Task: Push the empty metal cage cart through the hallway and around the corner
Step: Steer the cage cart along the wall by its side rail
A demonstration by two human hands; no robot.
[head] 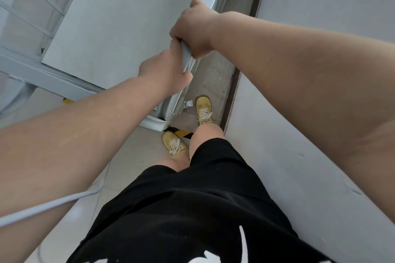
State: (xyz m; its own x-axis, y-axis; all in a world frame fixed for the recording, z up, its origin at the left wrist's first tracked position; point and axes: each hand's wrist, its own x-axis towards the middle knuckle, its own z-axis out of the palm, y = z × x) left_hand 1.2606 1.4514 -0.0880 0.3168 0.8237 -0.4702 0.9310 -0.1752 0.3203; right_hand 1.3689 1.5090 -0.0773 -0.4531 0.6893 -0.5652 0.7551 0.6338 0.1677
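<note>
black shorts (192, 209), left hand (164, 70), right hand (192, 28) gripping cage cart (119, 17) frame

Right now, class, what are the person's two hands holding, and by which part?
Both hold the metal cart by its grey upright frame bar: the right hand grips higher up, the left hand just below.

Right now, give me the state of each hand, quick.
Left hand: closed, gripping the cage cart's top rail.
Right hand: closed, fingers wrapped over the same rail.
</note>
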